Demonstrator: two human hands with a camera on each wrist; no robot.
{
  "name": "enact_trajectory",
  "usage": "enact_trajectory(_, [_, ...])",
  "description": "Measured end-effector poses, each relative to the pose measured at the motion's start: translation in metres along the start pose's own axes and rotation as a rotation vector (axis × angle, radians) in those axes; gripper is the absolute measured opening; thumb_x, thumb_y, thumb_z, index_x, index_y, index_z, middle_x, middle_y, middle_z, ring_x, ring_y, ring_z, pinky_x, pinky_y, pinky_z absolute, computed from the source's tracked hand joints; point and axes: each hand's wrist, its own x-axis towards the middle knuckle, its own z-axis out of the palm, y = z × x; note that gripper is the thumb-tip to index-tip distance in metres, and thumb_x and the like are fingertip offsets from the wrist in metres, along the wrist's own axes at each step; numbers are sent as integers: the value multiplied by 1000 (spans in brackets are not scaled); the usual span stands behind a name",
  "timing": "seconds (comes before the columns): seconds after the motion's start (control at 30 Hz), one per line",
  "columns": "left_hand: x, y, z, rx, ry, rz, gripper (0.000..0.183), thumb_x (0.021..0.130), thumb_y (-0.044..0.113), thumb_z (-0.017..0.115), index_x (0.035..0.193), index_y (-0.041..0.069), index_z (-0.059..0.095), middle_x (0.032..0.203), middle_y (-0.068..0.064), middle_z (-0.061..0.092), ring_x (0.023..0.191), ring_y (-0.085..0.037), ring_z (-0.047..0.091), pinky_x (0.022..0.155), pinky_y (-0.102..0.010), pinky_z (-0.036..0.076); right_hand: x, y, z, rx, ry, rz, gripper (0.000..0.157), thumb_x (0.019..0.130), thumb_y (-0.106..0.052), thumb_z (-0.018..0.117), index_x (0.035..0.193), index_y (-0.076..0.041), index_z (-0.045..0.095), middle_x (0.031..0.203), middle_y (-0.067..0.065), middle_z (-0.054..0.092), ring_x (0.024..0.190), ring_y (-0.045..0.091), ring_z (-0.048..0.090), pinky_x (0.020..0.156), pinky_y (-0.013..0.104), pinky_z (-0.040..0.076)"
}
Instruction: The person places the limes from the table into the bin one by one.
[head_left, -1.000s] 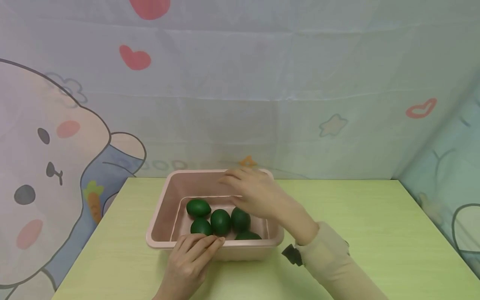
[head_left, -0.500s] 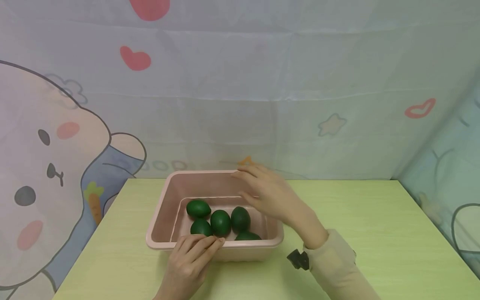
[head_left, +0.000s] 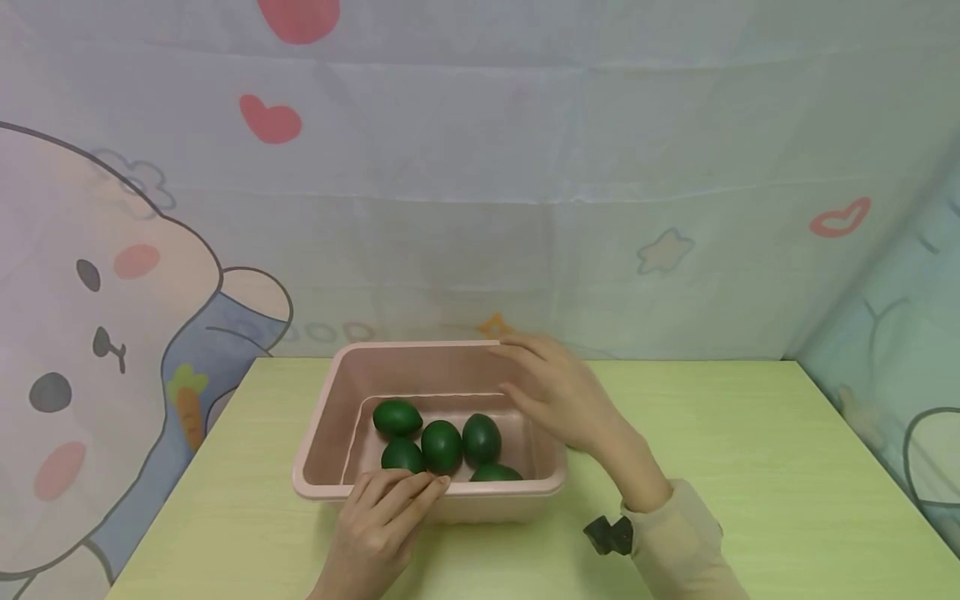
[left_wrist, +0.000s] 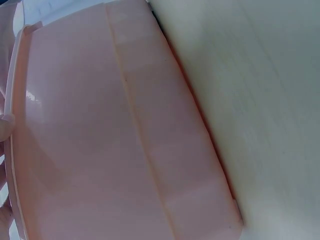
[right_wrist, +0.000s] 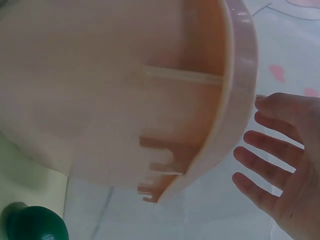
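Note:
A pink plastic basin (head_left: 431, 504) stands on the table with several dark green, egg-shaped fruits (head_left: 442, 447) inside, possibly avocados. My left hand (head_left: 375, 533) grips its near rim, fingers over the edge; in the left wrist view the thumb (left_wrist: 6, 127) lies on the rim's outer side. Over the basin's far right corner is my right hand (head_left: 558, 396), fingers spread and holding nothing. In the right wrist view that hand (right_wrist: 285, 155) appears beside the basin's rim (right_wrist: 245, 65). Another green fruit (right_wrist: 37, 224) lies outside the basin, mostly hidden in the head view.
The pale yellow-green table (head_left: 712, 442) extends to the right and left of the basin. A patterned cloth backdrop (head_left: 480, 208) hangs behind the table's back edge. A small black device (head_left: 609, 535) is attached at my right wrist.
My right hand has drifted rightwards from above the fruits toward the basin's right side. The left hand, the basin and the fruits in it have stayed in place.

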Motion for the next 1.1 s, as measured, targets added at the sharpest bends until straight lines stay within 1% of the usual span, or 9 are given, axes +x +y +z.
enact_trajectory(0.1, [0,0,0,-2,-2,-3,29,101,12,47,96,7,75,85,-3,71,77,-22,59,70,-31,47,-5,3,1,40,19,26,42,91,-23,65,131,-15,58,136,6,57,129,26,51,107,43,44])
enact_trajectory(0.37, [-1,0,0,-6,-9,-10,29,101,11,47,96,7,75,87,-4,72,78,-22,60,70,-31,47,-18,9,3,80,72,102,41,91,-23,65,131,-17,58,136,6,56,129,24,50,105,45,46])
enact_trajectory(0.47, [-1,0,0,-7,-9,-9,29,101,12,47,96,7,75,87,-4,72,78,-22,60,70,-31,47,-23,11,4,102,83,129,41,91,-23,66,131,-17,58,136,5,56,129,24,49,104,46,46])
enact_trajectory(0.73, [0,1,0,-7,-5,-4,29,100,13,48,95,7,75,86,-4,71,77,-22,60,70,-31,47,-33,18,10,122,110,158,40,90,-23,68,129,-16,60,133,7,57,129,25,49,104,46,46])
enact_trajectory(0.93, [0,0,0,-10,0,-3,28,100,12,48,95,7,75,85,-4,71,77,-22,60,70,-30,47,-41,25,15,137,118,227,38,90,-21,67,127,-15,61,134,6,57,129,25,49,104,48,45])
enact_trajectory(1.1, [-1,0,0,-11,-5,-7,29,100,12,48,96,7,75,86,-4,71,78,-22,60,70,-30,47,-47,32,16,169,131,265,38,91,-22,66,128,-15,60,135,5,56,130,25,47,104,50,44])
